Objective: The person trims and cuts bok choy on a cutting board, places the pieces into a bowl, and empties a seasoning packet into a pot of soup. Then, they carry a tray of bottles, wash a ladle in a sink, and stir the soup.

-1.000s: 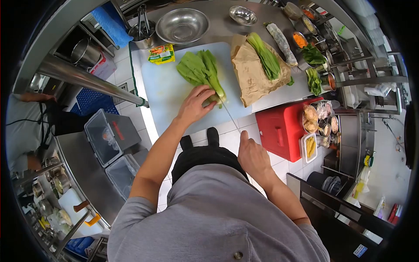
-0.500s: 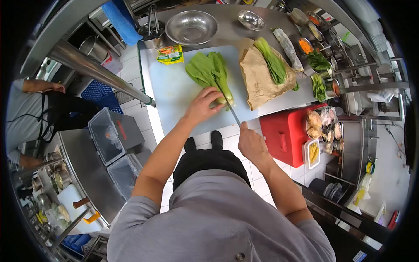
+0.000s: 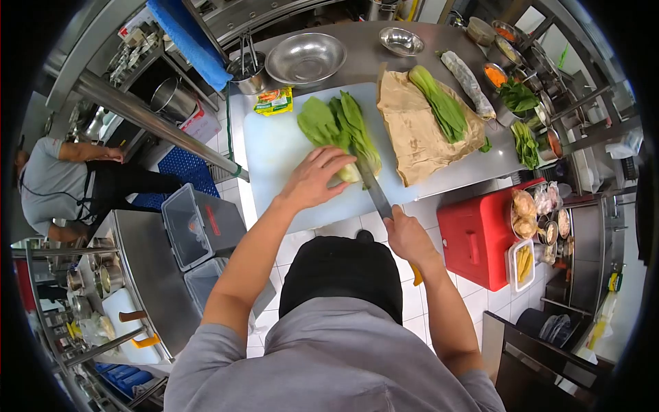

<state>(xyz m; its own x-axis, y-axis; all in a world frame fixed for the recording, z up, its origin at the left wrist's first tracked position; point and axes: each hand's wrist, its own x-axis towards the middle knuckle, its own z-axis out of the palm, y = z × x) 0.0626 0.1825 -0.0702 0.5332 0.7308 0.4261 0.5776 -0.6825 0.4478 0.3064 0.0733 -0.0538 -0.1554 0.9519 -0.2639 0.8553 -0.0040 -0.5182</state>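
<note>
A head of bok choy (image 3: 319, 123) lies on the white cutting board (image 3: 271, 165), its leaves pointing away from me. My left hand (image 3: 317, 178) grips the left part of it near the pale base, fingers bent over the stalk. My right hand (image 3: 410, 239) is wrapped around the yellow-orange handle of a kitchen knife (image 3: 377, 196). The blade runs between the left part and a separate right piece of bok choy (image 3: 357, 130). To the right, another bok choy (image 3: 439, 106) rests on crumpled brown paper (image 3: 401, 147).
A metal colander (image 3: 305, 58), a small metal bowl (image 3: 401, 42) and a yellow packet (image 3: 273, 101) stand behind the board. Ingredient containers line the right side. A red cooler (image 3: 473, 247) stands below right. A co-worker (image 3: 62, 182) is at the far left.
The bok choy now shows a gap, its right piece spread away from the left part. The knife blade has turned to show more of its flat side. The view has shifted slightly.
</note>
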